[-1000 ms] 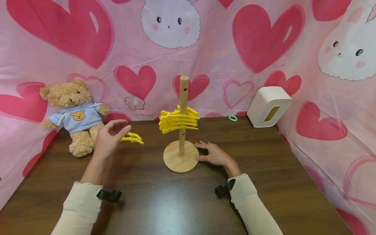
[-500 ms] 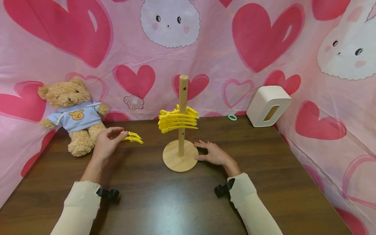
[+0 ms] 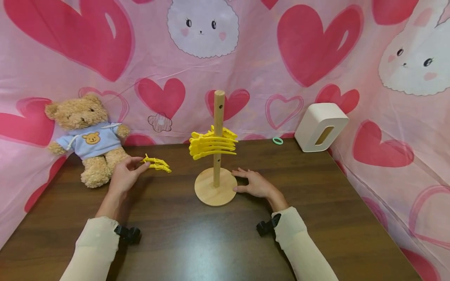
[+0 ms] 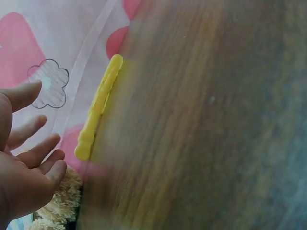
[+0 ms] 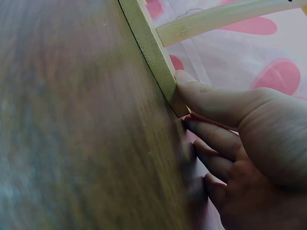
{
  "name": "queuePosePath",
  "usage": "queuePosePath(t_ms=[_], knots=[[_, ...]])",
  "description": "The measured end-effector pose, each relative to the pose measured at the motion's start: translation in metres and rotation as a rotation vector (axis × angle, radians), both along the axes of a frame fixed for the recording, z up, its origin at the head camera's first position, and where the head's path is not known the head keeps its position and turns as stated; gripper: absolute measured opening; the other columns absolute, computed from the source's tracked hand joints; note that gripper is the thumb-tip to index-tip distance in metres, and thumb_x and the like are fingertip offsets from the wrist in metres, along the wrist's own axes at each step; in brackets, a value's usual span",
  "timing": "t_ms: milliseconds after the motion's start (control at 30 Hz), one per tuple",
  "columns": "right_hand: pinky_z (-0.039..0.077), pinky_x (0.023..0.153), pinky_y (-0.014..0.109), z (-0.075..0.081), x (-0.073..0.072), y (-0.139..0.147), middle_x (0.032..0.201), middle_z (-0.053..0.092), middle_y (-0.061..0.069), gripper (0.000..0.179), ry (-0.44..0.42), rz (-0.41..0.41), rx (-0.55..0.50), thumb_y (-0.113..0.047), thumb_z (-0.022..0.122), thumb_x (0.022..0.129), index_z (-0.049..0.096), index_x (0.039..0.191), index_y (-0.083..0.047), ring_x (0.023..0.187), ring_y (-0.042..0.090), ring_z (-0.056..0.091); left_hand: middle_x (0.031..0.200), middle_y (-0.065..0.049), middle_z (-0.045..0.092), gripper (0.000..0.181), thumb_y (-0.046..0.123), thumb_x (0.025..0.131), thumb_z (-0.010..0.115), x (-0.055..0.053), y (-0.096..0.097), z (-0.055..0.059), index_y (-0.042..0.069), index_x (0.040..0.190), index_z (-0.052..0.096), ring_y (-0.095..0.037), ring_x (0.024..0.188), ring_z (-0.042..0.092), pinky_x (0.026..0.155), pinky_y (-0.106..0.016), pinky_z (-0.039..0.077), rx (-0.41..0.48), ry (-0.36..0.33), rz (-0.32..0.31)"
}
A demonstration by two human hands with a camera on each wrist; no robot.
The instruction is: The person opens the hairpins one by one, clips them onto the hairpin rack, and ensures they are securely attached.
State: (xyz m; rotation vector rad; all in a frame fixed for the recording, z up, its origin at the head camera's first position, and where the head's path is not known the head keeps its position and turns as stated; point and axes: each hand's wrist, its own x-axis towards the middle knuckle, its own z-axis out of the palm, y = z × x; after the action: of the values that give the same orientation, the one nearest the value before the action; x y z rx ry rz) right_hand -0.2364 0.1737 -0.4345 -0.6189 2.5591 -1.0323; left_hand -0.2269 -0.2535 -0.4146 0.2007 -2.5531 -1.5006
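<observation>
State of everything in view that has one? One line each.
Left hand: open, near the loose clip, not gripping it
Right hand: touching the stand's base rim
Wooden stand: upright on the tabletop
Stacked yellow clips: on the post
Loose yellow clip: lying off the post
Teddy bear: seated
White tissue box: standing, slot uncovered
Green ring: lying flat

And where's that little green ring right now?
In the head view, the green ring lies near the back edge of the table, to the right of the wooden stand and left of the white box.
</observation>
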Motion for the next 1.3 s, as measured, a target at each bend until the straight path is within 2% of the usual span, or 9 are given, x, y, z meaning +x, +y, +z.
queuePosePath(t_ms=[133,300,567,700,867,1067,1167,1300], knots=[[0.009,0.117,0.066,0.000,0.001,0.000,0.160,0.032,0.018,0.064,-0.009,-0.005,-0.004,-0.028,0.075,0.094,0.050,0.151,-0.013,0.148,0.051,0.015,0.136,-0.027,0.051,0.057,0.030,0.097,0.071,0.000,-0.001,-0.002,-0.008,0.136,0.055,-0.037,0.124,0.043,0.092,-0.035,0.037,-0.001,-0.044,-0.030],[0.008,0.117,0.066,-0.001,0.001,-0.001,0.161,0.031,0.017,0.064,-0.021,-0.012,-0.005,-0.028,0.074,0.094,0.050,0.151,-0.013,0.148,0.050,0.014,0.144,-0.028,0.048,0.060,0.032,0.098,0.069,0.000,-0.003,-0.004,-0.007,0.140,0.052,-0.041,0.134,0.041,0.105,-0.052,0.037,-0.007,-0.103,-0.060],[0.008,0.117,0.066,0.001,0.002,0.000,0.160,0.032,0.019,0.064,-0.014,-0.005,-0.008,-0.028,0.074,0.094,0.050,0.151,-0.011,0.148,0.052,0.015,0.155,-0.031,0.036,0.061,0.031,0.099,0.068,-0.003,-0.006,-0.007,-0.009,0.141,0.050,-0.044,0.148,0.024,0.113,-0.058,0.031,-0.022,-0.123,-0.082],[0.007,0.118,0.064,0.002,0.002,-0.001,0.160,0.032,0.019,0.064,-0.016,-0.010,-0.008,-0.028,0.075,0.094,0.050,0.151,-0.011,0.148,0.051,0.015,0.151,-0.031,0.040,0.060,0.030,0.099,0.068,-0.003,-0.007,-0.009,-0.008,0.140,0.051,-0.046,0.142,0.034,0.109,-0.056,0.037,-0.046,-0.125,-0.093],[0.007,0.118,0.064,0.001,0.001,0.000,0.160,0.032,0.018,0.064,-0.015,-0.010,-0.005,-0.028,0.074,0.094,0.050,0.151,-0.012,0.148,0.051,0.015,0.142,-0.032,0.048,0.061,0.023,0.097,0.071,-0.005,-0.008,-0.011,-0.009,0.142,0.046,-0.046,0.126,0.051,0.097,-0.049,0.047,-0.123,-0.150,-0.134],[0.008,0.117,0.066,0.000,-0.001,0.001,0.159,0.034,0.019,0.063,0.000,0.003,0.003,-0.029,0.074,0.094,0.050,0.150,-0.011,0.146,0.054,0.017,0.143,-0.034,0.046,0.069,0.014,0.092,0.074,-0.006,-0.011,-0.009,-0.010,0.148,0.040,-0.043,0.117,0.056,0.093,-0.048,0.047,-0.191,-0.231,-0.170],[0.007,0.117,0.066,0.000,-0.001,0.001,0.160,0.034,0.019,0.064,-0.004,0.003,0.004,-0.030,0.074,0.094,0.050,0.151,-0.012,0.146,0.054,0.016,0.136,-0.034,0.053,0.067,0.010,0.091,0.074,-0.006,-0.011,-0.009,-0.011,0.146,0.042,-0.041,0.111,0.059,0.088,-0.046,0.049,-0.231,-0.250,-0.189],[0.008,0.117,0.066,-0.001,-0.002,0.001,0.160,0.033,0.019,0.064,-0.002,0.002,0.010,-0.030,0.074,0.094,0.050,0.151,-0.012,0.146,0.055,0.017,0.118,-0.032,0.062,0.057,0.009,0.089,0.076,-0.007,-0.012,-0.009,-0.011,0.137,0.053,-0.036,0.100,0.062,0.077,-0.038,0.049,-0.283,-0.249,-0.193]])
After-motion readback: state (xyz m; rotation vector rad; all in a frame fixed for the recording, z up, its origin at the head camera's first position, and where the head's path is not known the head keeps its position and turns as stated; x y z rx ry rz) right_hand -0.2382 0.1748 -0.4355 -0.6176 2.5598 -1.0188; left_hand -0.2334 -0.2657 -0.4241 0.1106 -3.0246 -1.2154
